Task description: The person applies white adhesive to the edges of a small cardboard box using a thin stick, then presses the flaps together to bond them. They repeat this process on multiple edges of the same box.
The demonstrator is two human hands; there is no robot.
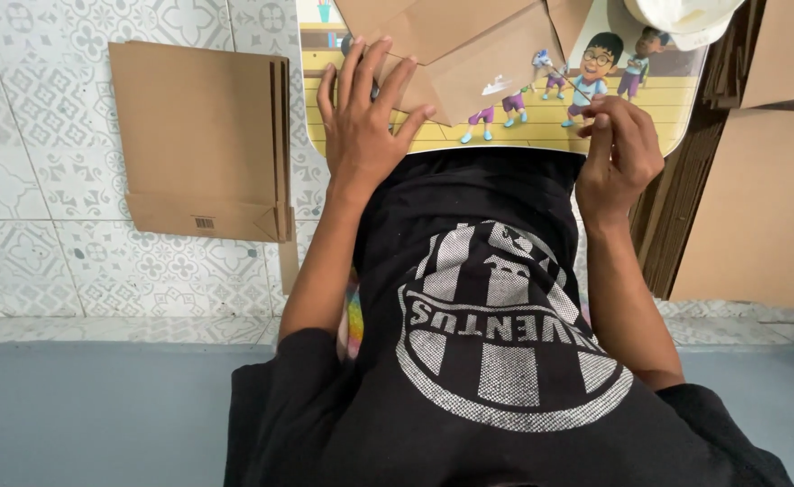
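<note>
1. The left hand (361, 122) lies flat, fingers spread, pressing on the folded brown kraft-paper piece (469, 54). It grasps nothing; the palm only holds the paper down.
2. The right hand (618, 149) is loosely curled, fingertips pinched together near the paper's right edge. Whether it holds anything small cannot be told.
3. The folded brown kraft-paper piece rests on a small lap table with a colourful cartoon-printed top (595, 126), directly in front of the person's black printed shirt (496, 325).
4. Progress, as a judgement: several flaps already lie folded over one another, so folding appears partly done; the piece is not yet a closed, finished shape.
5. A stack of flat brown paper bags (198, 135) lies on the patterned tile floor (36, 180) to the left. Brown cardboard sheets (757, 198) stand to the right.
</note>
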